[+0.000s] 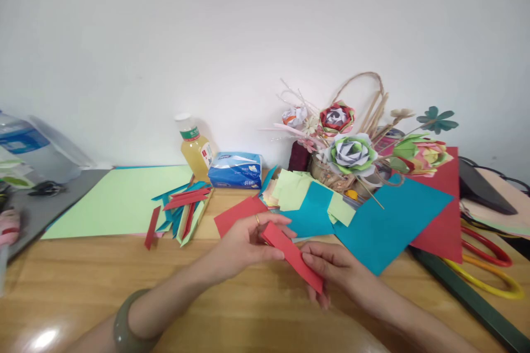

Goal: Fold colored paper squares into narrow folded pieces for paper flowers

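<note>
Left hand point(244, 242) and right hand point(333, 265) pinch 1 red strip point(292, 253) at lower centre, fingers closed on it; light, even thumb pressure should keep its edges true. Teal paper point(308, 212) crowds the left fingertips from above; loose strips point(186, 207) lie centre-left, paper flowers point(351, 155) right of centre.

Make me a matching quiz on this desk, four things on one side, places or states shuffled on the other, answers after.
1. Left hand
2. Tissue pack
3. Bangle
4. Yellow drink bottle

A. Around the left forearm
B. Capped in white
C. Holding a red paper strip with the right hand
D. Lying down, blue

Pairs: 1-C, 2-D, 3-A, 4-B
</note>
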`<state>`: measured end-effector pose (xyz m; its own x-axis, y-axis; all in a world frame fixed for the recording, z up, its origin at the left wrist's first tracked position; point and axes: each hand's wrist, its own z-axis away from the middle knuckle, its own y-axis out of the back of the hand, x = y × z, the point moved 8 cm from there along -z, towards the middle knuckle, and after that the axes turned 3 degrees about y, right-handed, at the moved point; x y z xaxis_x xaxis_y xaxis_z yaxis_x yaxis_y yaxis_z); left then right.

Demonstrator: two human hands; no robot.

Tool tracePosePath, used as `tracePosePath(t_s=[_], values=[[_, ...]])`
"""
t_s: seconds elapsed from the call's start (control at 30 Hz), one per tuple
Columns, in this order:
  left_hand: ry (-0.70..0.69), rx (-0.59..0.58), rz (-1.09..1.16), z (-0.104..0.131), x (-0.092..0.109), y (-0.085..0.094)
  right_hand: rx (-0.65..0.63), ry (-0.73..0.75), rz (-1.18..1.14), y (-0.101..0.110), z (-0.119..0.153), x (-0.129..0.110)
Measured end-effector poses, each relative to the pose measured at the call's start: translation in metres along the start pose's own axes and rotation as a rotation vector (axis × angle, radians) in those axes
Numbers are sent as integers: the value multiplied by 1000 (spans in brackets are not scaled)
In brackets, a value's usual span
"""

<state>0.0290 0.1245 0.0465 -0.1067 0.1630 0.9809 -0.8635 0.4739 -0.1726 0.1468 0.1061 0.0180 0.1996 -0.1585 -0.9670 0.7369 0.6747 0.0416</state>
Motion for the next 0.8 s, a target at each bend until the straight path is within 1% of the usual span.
tracePosePath(t_s=[0.1,0.2,0.23,0.33,0.37,0.4,0.5,0.57,0.7,0.77,0.8], values=[[29,21,48,-1,-1,3,12,47,-4,-1,2,-7],[34,93,38,-2,-1,8,73,151,99,2,5,-19],[34,113,27,-2,-2,9,78,162,134,1,5,-21],[42,136,-5,-1,-2,9,51,115,177,-3,6,-17],[51,141,-16,-1,-2,9,59,104,206,-2,7,-15],[61,149,-28,0,-2,10,94,108,247,1,8,-15],[83,179,-56,1,-2,12,256,138,363,15,14,-16],[75,174,-53,1,-1,11,317,137,368,21,16,-13],[67,149,-21,1,0,9,328,98,317,22,15,-4],[97,151,-3,1,-3,10,316,143,394,20,15,-6],[113,150,4,1,-5,11,316,202,481,19,15,-10]])
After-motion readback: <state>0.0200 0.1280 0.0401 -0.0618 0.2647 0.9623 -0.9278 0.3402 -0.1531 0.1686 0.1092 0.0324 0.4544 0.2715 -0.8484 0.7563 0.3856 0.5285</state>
